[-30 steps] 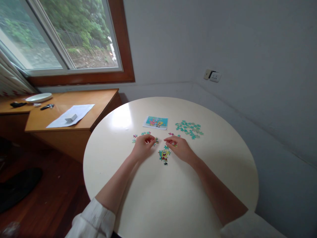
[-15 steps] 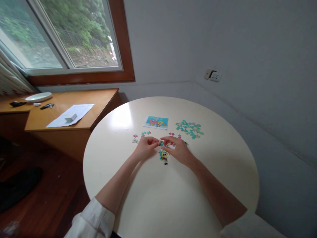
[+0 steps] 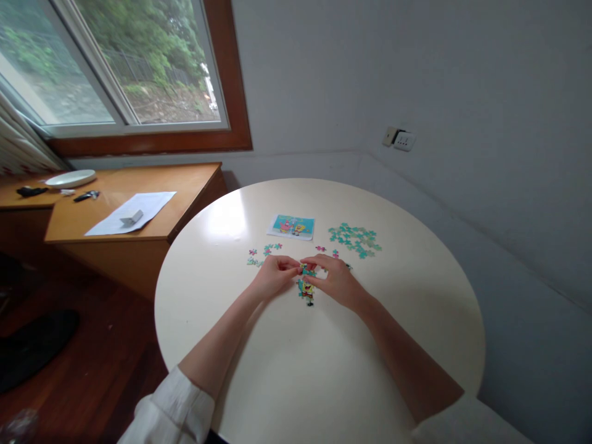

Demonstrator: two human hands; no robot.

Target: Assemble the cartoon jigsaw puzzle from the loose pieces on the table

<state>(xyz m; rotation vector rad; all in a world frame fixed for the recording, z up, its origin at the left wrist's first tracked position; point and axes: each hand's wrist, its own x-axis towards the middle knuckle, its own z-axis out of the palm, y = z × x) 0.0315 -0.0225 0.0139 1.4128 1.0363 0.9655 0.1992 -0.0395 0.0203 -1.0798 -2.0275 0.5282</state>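
My left hand [image 3: 276,273] and my right hand [image 3: 332,275] meet over the middle of a round white table. Between their fingertips is a small teal and yellow jigsaw puzzle piece [image 3: 308,271], pinched from both sides and partly covered by the fingers. Just below it on the table lies a joined puzzle section [image 3: 306,291] showing a yellow cartoon figure. Loose teal and pink pieces [image 3: 268,249] are scattered beyond my left hand. A few pink pieces [image 3: 320,248] lie past my right hand, some partly hidden by it.
A picture card [image 3: 292,227] with cartoon figures lies behind my hands. To its right spreads a heap of teal puzzle pieces [image 3: 355,239]. On the left, a wooden desk [image 3: 194,179] holds white paper [image 3: 155,202] and a white plate [image 3: 71,179], under a window.
The puzzle piece between my fingers has turned slightly and shows more of its teal face. Both hands stay nearly in place above the joined section.
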